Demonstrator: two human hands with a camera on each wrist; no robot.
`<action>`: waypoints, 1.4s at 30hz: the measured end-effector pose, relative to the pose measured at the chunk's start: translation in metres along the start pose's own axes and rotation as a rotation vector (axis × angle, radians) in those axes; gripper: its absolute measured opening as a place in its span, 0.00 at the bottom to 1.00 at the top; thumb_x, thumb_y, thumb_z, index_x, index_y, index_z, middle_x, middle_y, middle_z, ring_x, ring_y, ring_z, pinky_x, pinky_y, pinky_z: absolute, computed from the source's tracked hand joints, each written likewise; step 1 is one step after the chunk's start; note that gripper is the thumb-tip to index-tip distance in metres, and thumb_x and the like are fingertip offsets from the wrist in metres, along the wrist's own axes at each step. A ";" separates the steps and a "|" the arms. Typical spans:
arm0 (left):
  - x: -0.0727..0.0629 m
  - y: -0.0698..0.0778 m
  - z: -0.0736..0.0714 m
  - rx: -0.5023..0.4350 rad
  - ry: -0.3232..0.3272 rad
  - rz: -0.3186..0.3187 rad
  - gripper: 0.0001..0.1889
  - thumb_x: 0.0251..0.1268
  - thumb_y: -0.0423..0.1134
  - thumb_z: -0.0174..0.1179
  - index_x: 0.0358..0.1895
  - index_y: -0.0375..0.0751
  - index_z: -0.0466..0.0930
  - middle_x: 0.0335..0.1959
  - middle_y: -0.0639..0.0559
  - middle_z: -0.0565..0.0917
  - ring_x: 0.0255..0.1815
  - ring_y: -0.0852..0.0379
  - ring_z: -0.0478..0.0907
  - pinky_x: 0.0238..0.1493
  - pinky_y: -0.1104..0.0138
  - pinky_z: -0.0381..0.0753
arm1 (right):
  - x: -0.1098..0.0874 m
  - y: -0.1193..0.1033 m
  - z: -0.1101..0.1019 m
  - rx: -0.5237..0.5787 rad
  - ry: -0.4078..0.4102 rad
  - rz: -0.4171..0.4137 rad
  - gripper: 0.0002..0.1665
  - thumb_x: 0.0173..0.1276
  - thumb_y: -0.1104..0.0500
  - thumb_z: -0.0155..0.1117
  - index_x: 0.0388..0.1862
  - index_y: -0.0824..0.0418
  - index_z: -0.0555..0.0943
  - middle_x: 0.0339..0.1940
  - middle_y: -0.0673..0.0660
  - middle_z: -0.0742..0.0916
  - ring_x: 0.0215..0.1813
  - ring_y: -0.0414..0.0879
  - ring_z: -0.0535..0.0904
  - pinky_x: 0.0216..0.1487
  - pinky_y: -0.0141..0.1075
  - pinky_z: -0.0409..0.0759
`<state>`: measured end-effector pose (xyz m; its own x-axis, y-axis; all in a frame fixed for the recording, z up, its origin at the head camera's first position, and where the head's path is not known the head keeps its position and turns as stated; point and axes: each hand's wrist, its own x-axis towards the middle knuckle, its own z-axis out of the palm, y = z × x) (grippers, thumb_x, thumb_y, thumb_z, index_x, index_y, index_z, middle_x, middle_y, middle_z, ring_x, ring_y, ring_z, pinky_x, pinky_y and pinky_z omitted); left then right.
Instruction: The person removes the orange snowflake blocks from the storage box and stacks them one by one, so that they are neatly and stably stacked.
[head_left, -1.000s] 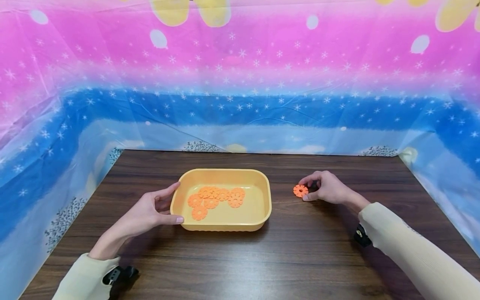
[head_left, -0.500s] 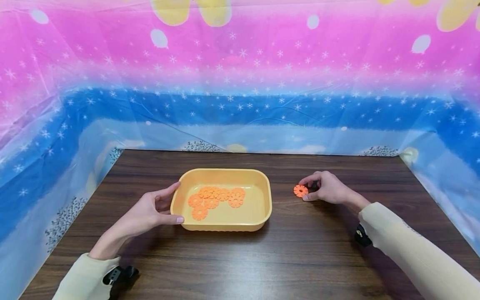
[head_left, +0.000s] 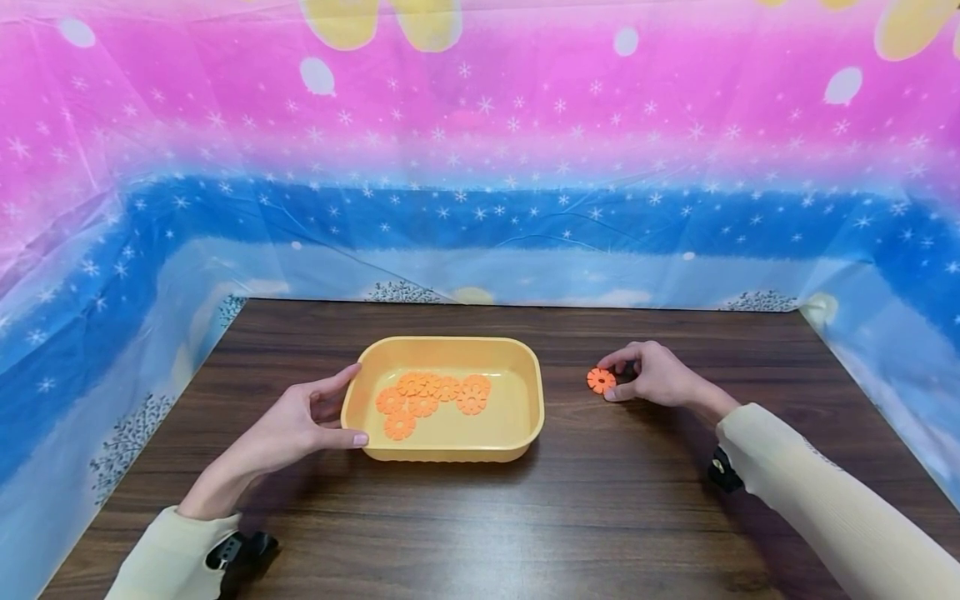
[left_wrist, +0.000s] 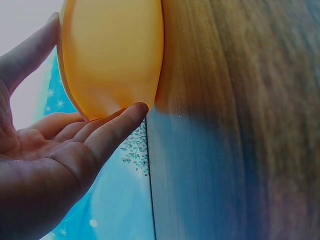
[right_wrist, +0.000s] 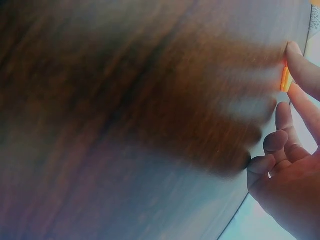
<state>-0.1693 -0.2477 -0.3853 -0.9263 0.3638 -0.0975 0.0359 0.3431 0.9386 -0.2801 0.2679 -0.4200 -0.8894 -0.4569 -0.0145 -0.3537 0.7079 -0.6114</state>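
Observation:
A yellow plastic tub (head_left: 450,455) stands on the table with several flat orange snowflake discs (head_left: 400,426) lying inside, some overlapping. My left hand (head_left: 292,423) holds the tub's left end, thumb over the near rim and fingers against the side. In the left wrist view the fingers bear on the tub's outer wall (left_wrist: 112,55). To the right of the tub, my right hand (head_left: 656,375) pinches one orange snowflake disc (head_left: 599,381) between thumb and index finger, close over the table. The right wrist view shows that disc (right_wrist: 285,80) edge-on, the other fingers loosely curled.
The dark wood-grain table (head_left: 480,525) runs back to a hanging cloth (head_left: 480,217) printed pink and blue, which also closes off both sides. Black straps (head_left: 238,554) with small devices sit on both wrists, over light sleeves (head_left: 825,483).

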 end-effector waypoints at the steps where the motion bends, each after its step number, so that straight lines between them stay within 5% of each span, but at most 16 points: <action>1: 0.000 0.000 0.000 -0.001 0.000 -0.001 0.54 0.60 0.33 0.76 0.84 0.34 0.49 0.83 0.34 0.54 0.78 0.35 0.62 0.61 0.61 0.82 | 0.000 0.000 0.000 -0.002 0.000 0.002 0.25 0.62 0.57 0.81 0.57 0.61 0.88 0.50 0.59 0.85 0.42 0.51 0.71 0.40 0.42 0.70; 42: 0.000 0.001 0.000 0.022 0.004 -0.015 0.54 0.60 0.34 0.77 0.84 0.35 0.49 0.82 0.32 0.56 0.77 0.34 0.64 0.60 0.60 0.83 | -0.001 0.002 0.001 0.007 -0.002 0.000 0.25 0.62 0.56 0.82 0.57 0.61 0.88 0.45 0.57 0.85 0.39 0.50 0.69 0.39 0.42 0.69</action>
<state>-0.1689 -0.2476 -0.3841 -0.9284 0.3550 -0.1096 0.0307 0.3673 0.9296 -0.2799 0.2697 -0.4218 -0.8888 -0.4580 -0.0160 -0.3517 0.7039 -0.6171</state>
